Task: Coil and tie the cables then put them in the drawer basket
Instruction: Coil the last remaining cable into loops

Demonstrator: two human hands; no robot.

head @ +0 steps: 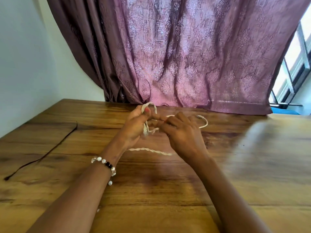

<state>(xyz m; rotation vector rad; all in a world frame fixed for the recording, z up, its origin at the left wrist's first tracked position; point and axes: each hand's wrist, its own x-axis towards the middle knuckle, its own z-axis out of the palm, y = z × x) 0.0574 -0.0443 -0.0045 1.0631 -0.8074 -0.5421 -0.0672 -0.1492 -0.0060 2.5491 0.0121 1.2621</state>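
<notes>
Both hands are working above the middle of the desk point(185, 190), nearer its far edge. The left hand point(134, 126) is gripping a small bundle of the white cable point(151, 151), fingers curled round it, with a loop sticking up past the thumb and an end hanging below the palm. The right hand point(183, 132) is sitting just beside it, fingers bent toward the same cable, but its back is hiding the fingertips, so whether it is pinching the cable cannot be told. A twisted stretch of the cable is lying on the desk under the wrists, and another curve is showing beyond the right hand. A thin dark cord point(42, 155) is lying well apart toward the left edge. A bead bracelet point(105, 163) is circling the left wrist. A purple curtain point(185, 56) is hanging along the far edge.
</notes>
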